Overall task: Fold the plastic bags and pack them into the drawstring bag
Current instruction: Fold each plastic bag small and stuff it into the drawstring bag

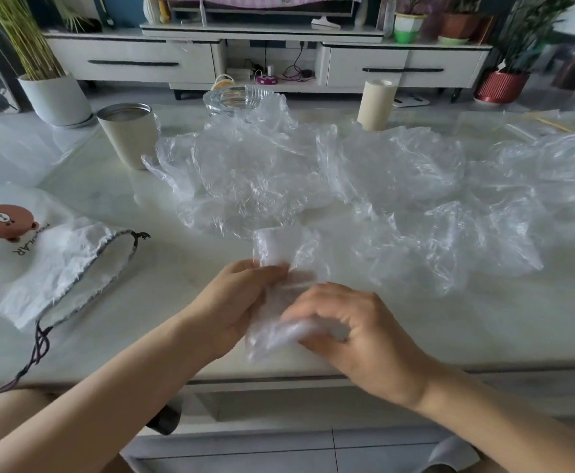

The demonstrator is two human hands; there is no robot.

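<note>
A clear plastic bag (279, 254), partly folded into a narrow strip, is held just above the near edge of the white table (184, 274). My left hand (235, 302) pinches its upper part between thumb and fingers. My right hand (351, 322) grips the lower, bunched end with curled fingers. Several more crumpled clear plastic bags (364, 186) lie spread across the middle and right of the table. The white drawstring bag (40, 257), printed with a brown bear, lies flat at the left with its mouth open toward the middle and its dark cord (37, 349) trailing to the table's front edge.
A beige cup (129, 134) stands behind the drawstring bag. A glass bowl (235, 99) and a cream cylinder (376, 104) stand at the table's far side. Beyond are a white TV cabinet (136, 59) and potted plants (51, 93).
</note>
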